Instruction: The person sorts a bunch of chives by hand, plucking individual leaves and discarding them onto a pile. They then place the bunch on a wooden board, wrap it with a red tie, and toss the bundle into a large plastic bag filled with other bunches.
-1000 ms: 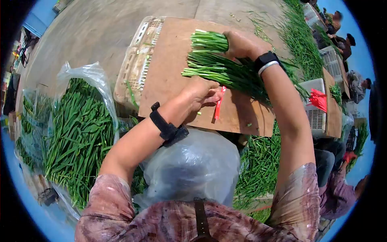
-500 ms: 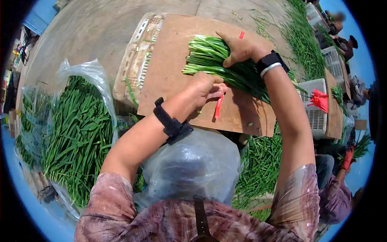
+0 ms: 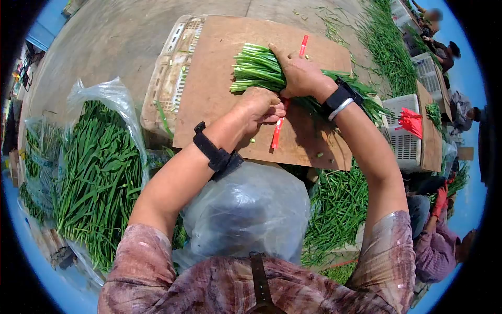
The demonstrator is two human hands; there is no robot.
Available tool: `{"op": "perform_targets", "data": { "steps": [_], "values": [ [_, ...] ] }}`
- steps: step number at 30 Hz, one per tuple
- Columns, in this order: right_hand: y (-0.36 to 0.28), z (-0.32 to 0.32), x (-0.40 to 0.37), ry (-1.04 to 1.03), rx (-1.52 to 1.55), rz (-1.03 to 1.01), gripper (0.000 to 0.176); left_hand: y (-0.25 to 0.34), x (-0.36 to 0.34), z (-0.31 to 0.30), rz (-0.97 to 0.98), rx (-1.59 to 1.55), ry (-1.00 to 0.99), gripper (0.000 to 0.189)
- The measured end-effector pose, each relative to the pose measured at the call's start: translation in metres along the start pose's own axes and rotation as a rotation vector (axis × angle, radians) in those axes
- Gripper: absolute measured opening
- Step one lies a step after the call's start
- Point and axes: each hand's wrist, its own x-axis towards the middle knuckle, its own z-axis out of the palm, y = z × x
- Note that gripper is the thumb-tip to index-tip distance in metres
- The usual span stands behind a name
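A bunch of chives (image 3: 257, 67) lies across the brown board (image 3: 209, 94), pale cut ends to the left and leaves trailing right. My right hand (image 3: 305, 77) is wrapped over the bunch from above, thumb on the near side. A red tie strip (image 3: 276, 134) runs under the bunch; its far end shows beyond my right hand. My left hand (image 3: 263, 106) is closed at the near side of the bunch, fingertips pinching the strip where it comes out. Part of the bunch is hidden by my right hand.
The board rests on a pale plastic crate (image 3: 163, 78). Loose chives fill a plastic bag (image 3: 107, 82) at left; more greens (image 3: 339, 209) lie right of my plastic-covered lap (image 3: 246, 214). Red strips (image 3: 411, 122) hang at a white crate (image 3: 407, 149). Other people work at far right.
My right hand has closed more tightly round the bunch and come nearer my left hand. The bunch looks narrower, and more of the red strip's far end shows.
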Motion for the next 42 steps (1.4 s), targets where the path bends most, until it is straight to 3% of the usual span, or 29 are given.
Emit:
{"op": "perform_targets", "data": {
  "steps": [7,11,14,18,21,24,25,26,30,33,34,36,38,40,42],
  "values": [
    [-0.011,0.016,-0.014,0.188,-0.133,0.040,0.092,-0.016,-0.004,0.002,0.217,0.454,0.043,0.030],
    [-0.012,0.009,-0.014,0.124,-0.055,0.063,0.088,-0.045,-0.002,0.002,0.620,0.580,0.089,0.032],
    [0.000,0.011,-0.006,0.052,0.016,0.049,0.086,-0.066,0.005,-0.001,1.141,1.064,0.124,0.035],
    [0.024,-0.002,-0.008,0.103,0.228,-0.063,0.082,-0.064,0.005,0.003,1.111,1.098,0.130,0.039],
    [0.046,-0.004,-0.005,0.195,0.417,-0.162,0.080,-0.057,-0.001,0.005,0.887,1.046,0.069,0.041],
    [0.032,-0.021,-0.017,0.055,0.103,0.040,0.081,-0.057,0.000,0.008,0.938,1.116,0.080,0.043],
    [0.035,-0.004,-0.013,-0.022,0.174,-0.001,0.085,-0.059,0.001,0.009,0.946,1.116,0.092,0.043],
    [0.033,0.017,-0.013,0.055,-0.015,0.004,0.089,-0.061,0.003,0.009,0.953,1.119,0.102,0.043],
    [0.029,0.013,-0.019,0.088,0.020,0.020,0.091,-0.058,0.002,0.009,0.995,1.176,0.096,0.041],
    [0.024,0.001,-0.021,0.042,0.032,0.040,0.091,-0.035,-0.003,0.012,0.739,1.297,-0.059,0.042],
    [0.021,-0.002,-0.022,0.016,0.034,0.047,0.091,-0.025,-0.010,0.017,0.917,1.228,-0.005,0.048],
    [0.065,0.044,0.011,0.058,0.052,-0.183,0.082,-0.004,-0.023,0.027,1.261,1.068,0.099,0.062],
    [0.079,0.057,0.015,0.122,0.075,-0.300,0.076,0.022,-0.021,0.039,1.478,1.212,0.238,0.092],
    [0.066,0.040,0.002,0.207,0.104,-0.311,0.073,0.036,0.014,0.033,1.371,1.561,0.289,0.115],
    [0.055,0.026,-0.003,0.075,0.030,-0.141,0.094,0.046,0.043,0.021,1.146,1.778,0.238,0.132]
  ]
}}
